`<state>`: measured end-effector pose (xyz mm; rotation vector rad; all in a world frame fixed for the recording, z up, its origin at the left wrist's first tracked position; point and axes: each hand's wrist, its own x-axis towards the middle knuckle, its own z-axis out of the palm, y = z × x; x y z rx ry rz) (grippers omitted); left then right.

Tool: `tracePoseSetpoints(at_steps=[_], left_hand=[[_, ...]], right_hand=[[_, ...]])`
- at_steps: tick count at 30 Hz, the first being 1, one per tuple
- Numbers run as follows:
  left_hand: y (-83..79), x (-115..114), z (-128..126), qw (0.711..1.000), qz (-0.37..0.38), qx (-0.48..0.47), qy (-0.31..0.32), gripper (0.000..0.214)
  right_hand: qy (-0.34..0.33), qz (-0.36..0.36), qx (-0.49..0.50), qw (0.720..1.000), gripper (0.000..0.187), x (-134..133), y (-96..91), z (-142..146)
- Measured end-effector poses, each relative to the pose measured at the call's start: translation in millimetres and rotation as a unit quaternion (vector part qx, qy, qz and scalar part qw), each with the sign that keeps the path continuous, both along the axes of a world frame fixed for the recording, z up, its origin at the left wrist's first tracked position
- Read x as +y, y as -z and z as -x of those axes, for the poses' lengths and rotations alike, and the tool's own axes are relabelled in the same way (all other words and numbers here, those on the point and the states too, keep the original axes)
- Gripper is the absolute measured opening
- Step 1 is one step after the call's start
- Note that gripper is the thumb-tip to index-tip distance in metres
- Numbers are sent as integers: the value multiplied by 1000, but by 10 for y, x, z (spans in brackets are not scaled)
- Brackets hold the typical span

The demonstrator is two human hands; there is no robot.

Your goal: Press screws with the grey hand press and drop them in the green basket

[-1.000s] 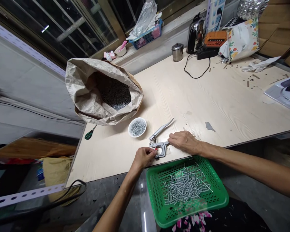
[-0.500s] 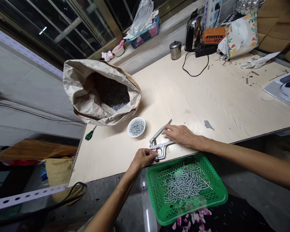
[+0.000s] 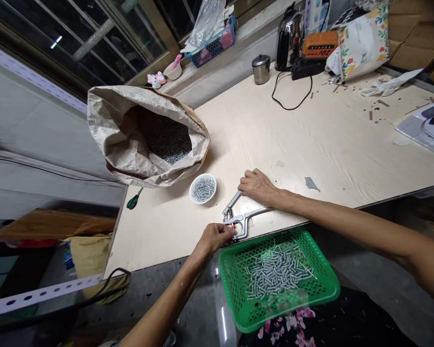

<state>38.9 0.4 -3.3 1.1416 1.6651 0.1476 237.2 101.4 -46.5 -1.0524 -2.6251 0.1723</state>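
A metal press plier point(image 3: 243, 217) lies on the pale wooden table point(image 3: 311, 140) near its front edge, handles spread apart. My left hand point(image 3: 214, 237) is pinched at the plier's jaw, where a small red part shows; what the fingers hold is too small to name. My right hand point(image 3: 257, 185) rests on the upper handle, fingers curled over it. A small white bowl point(image 3: 203, 188) of little metal pieces stands just left of the plier. A green plastic basket point(image 3: 277, 279) with several small metal pieces sits on my lap below the table edge.
An open paper sack point(image 3: 144, 137) of dark small parts stands at the table's left. Green-handled scissors point(image 3: 133, 201) lie by the left edge. A kettle point(image 3: 288, 36), steel cup point(image 3: 261, 69), orange device point(image 3: 320, 46) and black cord point(image 3: 289, 99) are at the back.
My right hand slid from the plier's lower handle up and left onto the upper handle. My left hand stayed at the jaw.
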Motion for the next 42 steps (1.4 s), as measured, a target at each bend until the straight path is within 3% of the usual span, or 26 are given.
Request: tracePoseSetpoints(at_steps=[2, 6, 9, 17, 20, 22, 24, 27, 30, 35, 39, 42], left_hand=[[8, -10, 6, 1000, -6, 2, -3, 48], [6, -34, 2, 1000, -12, -7, -13, 47], [9, -56, -4, 1000, -26, -8, -4, 47], [47, -67, 6, 999, -30, 19, -24, 48], [20, -126, -3, 995, -54, 88, 12, 43], [-10, -173, -64, 971, -147, 179, 57, 37], [-24, -175, -177, 921, -283, 240, 116, 28], [11, -28, -378, 856, -413, 215, 223, 39], [76, 222, -491, 836, -415, 164, 319, 57], [108, 401, -501, 804, -396, 178, 407, 56], [144, 311, -569, 788, -408, 217, 407, 25], [204, 259, -635, 788, -424, 236, 379, 26]], right_hand=[[-1, 15, 18, 1000, 26, -50, -38, -114], [-61, 46, 27, 997, 82, -152, -75, -378], [-96, 55, 10, 994, 95, -169, -90, -485], [-104, 60, -2, 993, 74, -164, -126, -454], [-106, 65, 9, 992, 64, -207, -132, -452], [-108, 77, 15, 991, 58, -238, -139, -450], [-109, 86, 19, 990, 54, -265, -147, -444], [-106, 89, 26, 990, 53, -301, -164, -444], [-78, 108, 27, 991, 58, -348, -211, -480], [-19, 106, 0, 994, 48, -441, -291, -538], [-32, 92, -22, 995, 15, -435, -224, -453], [-35, 95, -30, 994, 12, -389, -146, -378]])
